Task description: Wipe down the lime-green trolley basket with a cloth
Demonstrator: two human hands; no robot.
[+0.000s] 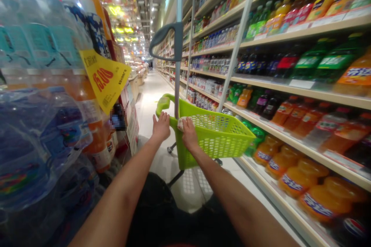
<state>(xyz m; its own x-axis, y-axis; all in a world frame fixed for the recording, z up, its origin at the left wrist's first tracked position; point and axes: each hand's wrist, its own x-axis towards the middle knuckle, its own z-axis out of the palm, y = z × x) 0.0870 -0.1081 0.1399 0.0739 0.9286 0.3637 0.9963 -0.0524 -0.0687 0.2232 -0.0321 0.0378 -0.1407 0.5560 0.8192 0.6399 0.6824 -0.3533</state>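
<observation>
A lime green plastic shopping basket on wheels stands in the aisle just ahead of me, tilted a little, with a grey pull handle rising from its near edge. My left hand rests on the basket's near rim, fingers curled over it. My right hand grips the same rim beside the handle pole, with a small white crumpled thing pressed under its fingers. The basket's inside looks empty as far as I can see.
Long shelves of bottled soft drinks and juices run along the right. Shrink-wrapped packs of bottles with a yellow price tag are stacked close on the left. The white-floored aisle stretches ahead towards distant displays.
</observation>
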